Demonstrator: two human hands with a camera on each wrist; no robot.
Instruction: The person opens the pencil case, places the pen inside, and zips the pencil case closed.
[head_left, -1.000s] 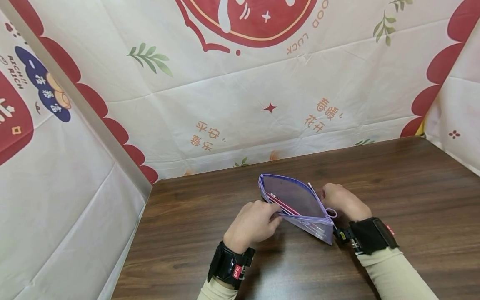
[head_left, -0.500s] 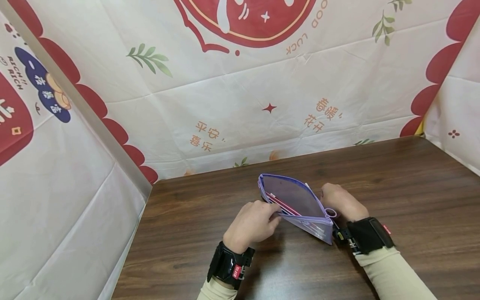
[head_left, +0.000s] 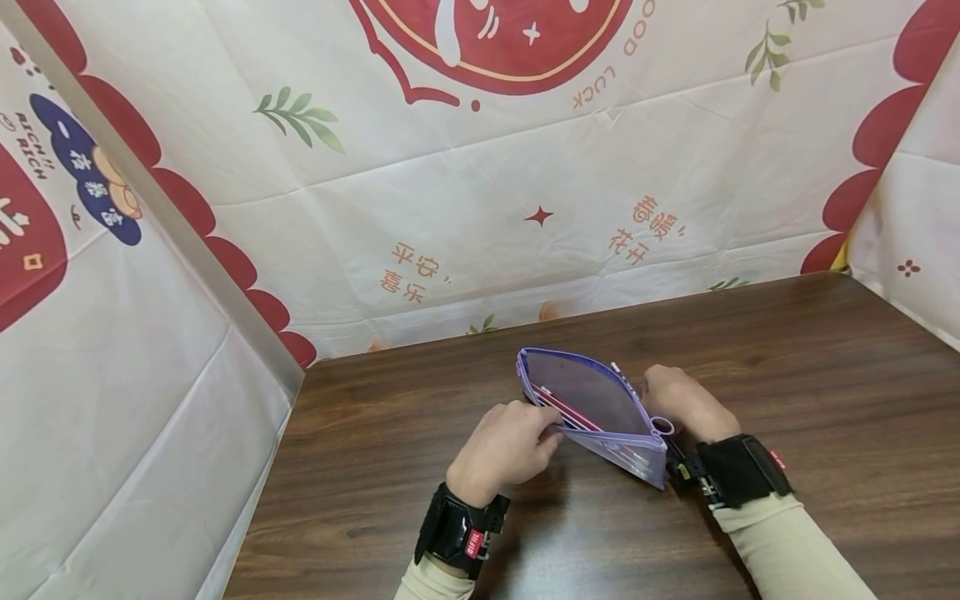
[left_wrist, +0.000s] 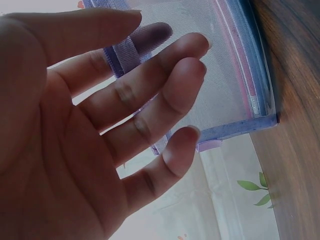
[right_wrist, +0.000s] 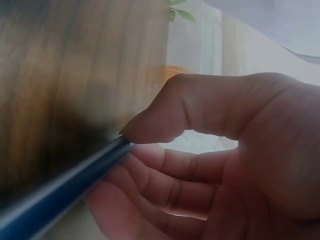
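Observation:
A see-through purple mesh pencil case (head_left: pixel 577 387) stands unzipped on the table, its mouth spread wide. My left hand (head_left: pixel 504 442) pinches its near rim; in the left wrist view the thumb (left_wrist: pixel 95 31) is outside and the index finger shows through the mesh. Red pencils (head_left: pixel 566 408) lie inside the case. My right hand (head_left: pixel 686 402) is just beyond the case's right end. In the right wrist view its thumb and fingers pinch a slim dark blue pen-like stick (right_wrist: pixel 65 192). A thin pale tip (head_left: pixel 615 367) pokes up behind the far rim.
The case rests on a dark wooden table (head_left: pixel 360 483). A zip ring (head_left: pixel 662 426) hangs at the case's right corner. White printed cloth (head_left: pixel 480 183) walls off the back, and further cloth panels (head_left: pixel 135 400) close in the sides.
The right hand and the thin tip behind the case shift only slightly. The left hand and the pencil case stay in place.

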